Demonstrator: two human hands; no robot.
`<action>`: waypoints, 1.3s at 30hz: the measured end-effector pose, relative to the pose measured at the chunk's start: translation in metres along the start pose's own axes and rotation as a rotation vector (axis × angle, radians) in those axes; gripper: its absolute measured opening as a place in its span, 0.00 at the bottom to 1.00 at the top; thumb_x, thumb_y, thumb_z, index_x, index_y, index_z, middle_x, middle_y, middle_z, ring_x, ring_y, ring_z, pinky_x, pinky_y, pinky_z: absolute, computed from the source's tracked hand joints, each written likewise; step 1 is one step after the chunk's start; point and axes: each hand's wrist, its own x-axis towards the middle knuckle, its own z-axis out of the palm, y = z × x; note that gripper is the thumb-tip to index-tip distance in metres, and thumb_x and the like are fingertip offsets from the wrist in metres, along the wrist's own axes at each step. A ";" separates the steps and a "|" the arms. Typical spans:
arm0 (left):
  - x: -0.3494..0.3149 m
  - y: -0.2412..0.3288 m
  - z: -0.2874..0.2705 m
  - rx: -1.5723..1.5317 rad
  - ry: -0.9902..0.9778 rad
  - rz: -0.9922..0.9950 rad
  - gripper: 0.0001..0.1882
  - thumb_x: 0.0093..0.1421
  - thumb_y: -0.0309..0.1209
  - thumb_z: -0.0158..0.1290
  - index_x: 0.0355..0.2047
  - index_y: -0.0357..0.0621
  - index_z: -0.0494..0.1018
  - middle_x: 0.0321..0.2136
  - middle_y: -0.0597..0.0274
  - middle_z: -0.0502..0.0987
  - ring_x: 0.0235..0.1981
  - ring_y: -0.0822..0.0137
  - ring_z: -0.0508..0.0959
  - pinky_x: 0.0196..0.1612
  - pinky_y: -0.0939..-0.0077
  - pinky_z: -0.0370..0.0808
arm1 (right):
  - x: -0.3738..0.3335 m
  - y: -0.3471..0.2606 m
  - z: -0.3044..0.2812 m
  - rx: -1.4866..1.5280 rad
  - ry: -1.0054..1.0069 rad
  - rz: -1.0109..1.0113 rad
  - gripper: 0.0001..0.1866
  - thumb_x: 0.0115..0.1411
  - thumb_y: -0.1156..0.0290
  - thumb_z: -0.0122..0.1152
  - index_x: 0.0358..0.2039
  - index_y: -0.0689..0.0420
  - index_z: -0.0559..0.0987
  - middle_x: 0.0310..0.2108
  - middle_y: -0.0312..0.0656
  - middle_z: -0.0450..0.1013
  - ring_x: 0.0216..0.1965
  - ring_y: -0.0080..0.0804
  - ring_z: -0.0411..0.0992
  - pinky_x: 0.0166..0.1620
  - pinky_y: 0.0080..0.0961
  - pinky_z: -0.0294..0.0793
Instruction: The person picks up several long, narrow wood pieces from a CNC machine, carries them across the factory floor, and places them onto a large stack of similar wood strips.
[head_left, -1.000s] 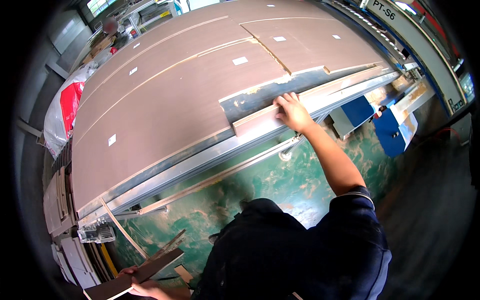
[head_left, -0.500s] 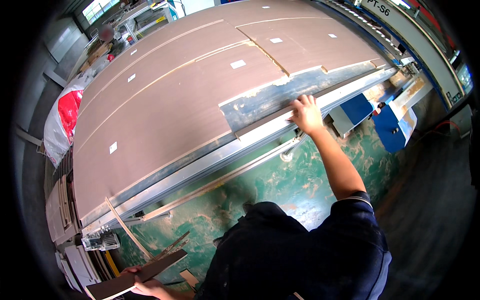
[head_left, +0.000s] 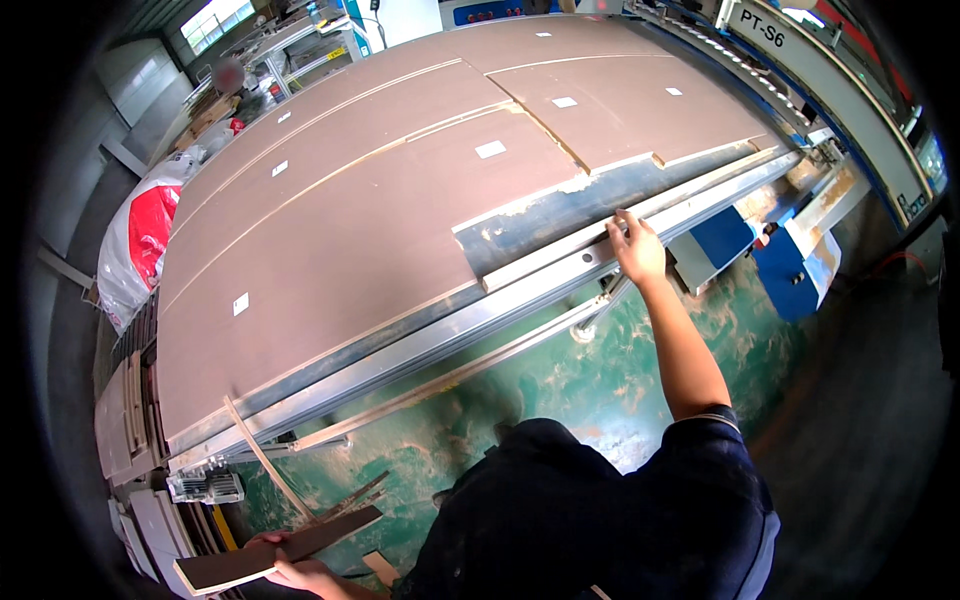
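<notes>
At the lower left my left hand (head_left: 296, 571) is closed around a short brown strip of board (head_left: 330, 529) with a pale edge. My right hand (head_left: 640, 255) reaches to the near edge of the panel table, fingers curled over a long narrow strip of board (head_left: 545, 253). This strip lies along the metal edge rail (head_left: 420, 345), its pale side showing. Beyond it a large brown panel (head_left: 350, 230), cut into several pieces with small white labels, covers the table. A dark gap (head_left: 560, 215) separates the strip from the panel.
A thin offcut (head_left: 262, 455) leans from the table's near left corner toward the floor. Stacked boards (head_left: 150, 530) stand at the left, below a red and white sack (head_left: 150, 230). A machine beam (head_left: 800, 70) spans the far right. Dust streaks the green floor (head_left: 500, 390).
The long strip under my right hand has tipped, showing more pale side and less brown top. My right fingers have shifted along its near edge. My left hand keeps its hold.
</notes>
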 end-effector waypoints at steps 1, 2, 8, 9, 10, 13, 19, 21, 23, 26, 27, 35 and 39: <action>0.000 -0.001 -0.001 0.001 0.006 0.003 0.10 0.52 0.29 0.42 0.33 0.38 0.62 0.26 0.59 0.65 0.26 0.66 0.66 0.33 0.70 0.66 | 0.002 -0.007 -0.006 0.049 -0.025 0.050 0.19 0.59 0.52 0.48 0.44 0.51 0.74 0.39 0.51 0.74 0.43 0.51 0.71 0.47 0.41 0.69; -0.001 -0.002 -0.002 -0.011 0.002 0.001 0.10 0.52 0.29 0.43 0.34 0.38 0.62 0.26 0.59 0.65 0.27 0.66 0.66 0.33 0.70 0.66 | 0.007 -0.009 -0.006 0.109 -0.049 0.132 0.20 0.60 0.50 0.47 0.40 0.53 0.74 0.39 0.52 0.74 0.43 0.54 0.72 0.48 0.42 0.69; -0.004 0.005 0.005 -0.004 0.039 0.016 0.13 0.52 0.35 0.46 0.32 0.39 0.63 0.25 0.60 0.64 0.26 0.67 0.67 0.30 0.74 0.67 | 0.037 -0.011 0.001 0.070 0.175 0.563 0.36 0.56 0.51 0.53 0.55 0.66 0.57 0.45 0.64 0.70 0.48 0.57 0.69 0.52 0.42 0.66; -0.005 0.006 0.004 -0.020 0.043 0.014 0.13 0.52 0.36 0.47 0.32 0.39 0.63 0.25 0.59 0.64 0.26 0.67 0.67 0.30 0.74 0.67 | 0.044 0.005 0.012 0.150 0.246 0.577 0.41 0.54 0.54 0.57 0.56 0.72 0.52 0.47 0.68 0.67 0.50 0.58 0.68 0.54 0.40 0.65; -0.007 0.006 0.002 -0.035 0.053 0.010 0.14 0.52 0.37 0.48 0.32 0.39 0.63 0.26 0.59 0.64 0.26 0.67 0.67 0.30 0.74 0.67 | 0.047 0.008 0.017 0.254 0.300 0.624 0.43 0.53 0.56 0.59 0.55 0.75 0.51 0.48 0.69 0.65 0.51 0.58 0.67 0.55 0.37 0.64; -0.011 0.003 -0.007 -0.029 0.052 -0.005 0.16 0.53 0.38 0.50 0.33 0.38 0.63 0.26 0.59 0.64 0.26 0.67 0.67 0.30 0.73 0.67 | 0.059 0.023 0.024 0.423 0.300 0.817 0.45 0.46 0.60 0.64 0.54 0.77 0.51 0.47 0.66 0.67 0.52 0.54 0.67 0.55 0.35 0.65; -0.012 -0.005 -0.023 -0.073 0.052 0.017 0.14 0.55 0.33 0.47 0.39 0.38 0.64 0.28 0.59 0.65 0.28 0.68 0.66 0.32 0.72 0.67 | 0.090 0.076 0.041 1.029 0.285 0.846 0.07 0.49 0.75 0.62 0.20 0.64 0.74 0.16 0.43 0.69 0.11 0.33 0.66 0.12 0.30 0.69; -0.021 -0.002 -0.025 -0.088 0.173 -0.006 0.16 0.54 0.33 0.48 0.41 0.38 0.64 0.30 0.59 0.66 0.28 0.68 0.67 0.33 0.73 0.67 | 0.088 0.056 0.038 1.240 0.290 0.772 0.07 0.50 0.76 0.62 0.19 0.63 0.74 0.13 0.39 0.66 0.11 0.26 0.62 0.13 0.23 0.62; -0.019 0.000 -0.028 -0.067 0.147 -0.022 0.15 0.50 0.31 0.47 0.35 0.35 0.64 0.28 0.56 0.65 0.27 0.67 0.67 0.31 0.73 0.69 | 0.085 0.047 0.027 1.307 0.301 0.624 0.04 0.51 0.78 0.57 0.25 0.66 0.77 0.11 0.35 0.63 0.09 0.21 0.56 0.12 0.16 0.55; -0.015 0.009 -0.017 -0.078 0.142 0.005 0.16 0.50 0.34 0.49 0.36 0.35 0.64 0.28 0.56 0.65 0.27 0.68 0.67 0.32 0.74 0.70 | 0.067 0.032 0.006 1.542 0.290 0.555 0.11 0.55 0.74 0.49 0.36 0.65 0.76 0.34 0.44 0.74 0.29 0.30 0.73 0.29 0.20 0.73; -0.013 0.015 -0.011 -0.102 0.136 0.015 0.18 0.50 0.34 0.50 0.37 0.35 0.64 0.28 0.56 0.66 0.27 0.68 0.68 0.32 0.74 0.70 | 0.060 0.024 -0.001 1.642 0.249 0.531 0.14 0.56 0.72 0.48 0.41 0.65 0.74 0.41 0.45 0.73 0.42 0.37 0.73 0.42 0.31 0.75; -0.016 0.012 -0.026 -0.160 0.203 -0.008 0.18 0.50 0.34 0.50 0.37 0.35 0.63 0.28 0.55 0.65 0.26 0.67 0.68 0.29 0.75 0.71 | 0.059 0.029 0.006 2.121 0.075 0.545 0.25 0.55 0.73 0.44 0.53 0.72 0.62 0.53 0.57 0.63 0.55 0.49 0.62 0.62 0.47 0.57; -0.017 0.010 -0.046 -0.150 0.239 -0.003 0.17 0.49 0.34 0.50 0.36 0.37 0.62 0.28 0.56 0.65 0.25 0.68 0.68 0.29 0.75 0.70 | 0.050 0.028 0.015 2.184 0.095 0.531 0.27 0.50 0.80 0.42 0.52 0.77 0.55 0.51 0.57 0.59 0.54 0.54 0.61 0.62 0.52 0.58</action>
